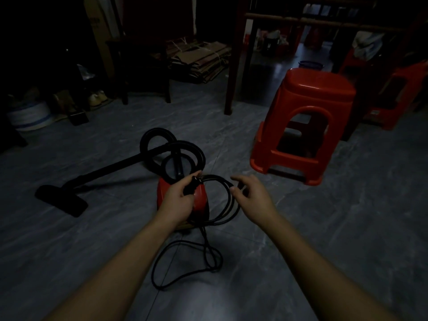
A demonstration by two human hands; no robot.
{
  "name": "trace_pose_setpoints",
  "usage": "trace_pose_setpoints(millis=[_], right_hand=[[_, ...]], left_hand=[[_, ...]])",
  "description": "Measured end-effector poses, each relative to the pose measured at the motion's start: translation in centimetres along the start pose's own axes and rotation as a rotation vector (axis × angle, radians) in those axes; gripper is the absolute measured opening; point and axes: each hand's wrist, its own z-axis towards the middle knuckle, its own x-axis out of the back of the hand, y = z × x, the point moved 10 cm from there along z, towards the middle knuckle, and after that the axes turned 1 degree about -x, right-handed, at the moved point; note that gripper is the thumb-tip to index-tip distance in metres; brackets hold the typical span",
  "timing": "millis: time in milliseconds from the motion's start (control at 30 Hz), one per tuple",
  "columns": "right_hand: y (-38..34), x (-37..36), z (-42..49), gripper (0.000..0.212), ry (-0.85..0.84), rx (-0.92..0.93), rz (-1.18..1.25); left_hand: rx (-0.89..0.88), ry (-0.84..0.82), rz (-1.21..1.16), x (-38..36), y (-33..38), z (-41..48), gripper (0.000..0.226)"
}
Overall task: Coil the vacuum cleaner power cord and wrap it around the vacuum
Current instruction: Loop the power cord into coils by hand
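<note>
1. The cord's [205,237] slack lies in a loose loop on the floor [324,228], nearest the person. It runs up to the near end of the vacuum [201,201].
2. The vacuum sits mid-floor, its long axis running near to far.
3. The left hand [183,200] is over the vacuum, fingers curled tight round the gathered top of the coil.
4. The coil hangs rightward from that grip, beside the vacuum's right flank.
5. The right hand [252,200] is just right of the coil, holding nothing. Its fingers are spread and loosely bent, and the thumb tip is at the outer strands.
6. Judgement: the slack lies nearward of both hands, so the free right hand should fetch the next loop.
7. The hose [157,135] curls beyond the vacuum.
</note>
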Motion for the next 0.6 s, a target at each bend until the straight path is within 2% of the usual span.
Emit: trace_pose_setpoints(millis=[267,433,533,600], right_hand=[[-3.5,-1.8,-0.5,0.030,-0.138,0.154,-0.074],[-3.2,-2.6,-1.0,0.021,-0.237,0.122,-0.114],[-2.4,-2.5,-0.8,0.015,-0.198,0.067,-0.135],[-1.8,-2.3,-0.7,0.014,-0.171,0.018,-0.109]], left_hand=[[-0.047,-0.148,0.195,-2.7,0.3,-1.0,0.064],[-0.044,-0.136,0.184,-2.9,0.2,-1.4,0.059],[-0.064,-0.109,0.141,-2.5,0.8,-1.7,0.039],[-0.089,-0.084,0.108,-2.2,1.2,-1.6,0.037]])
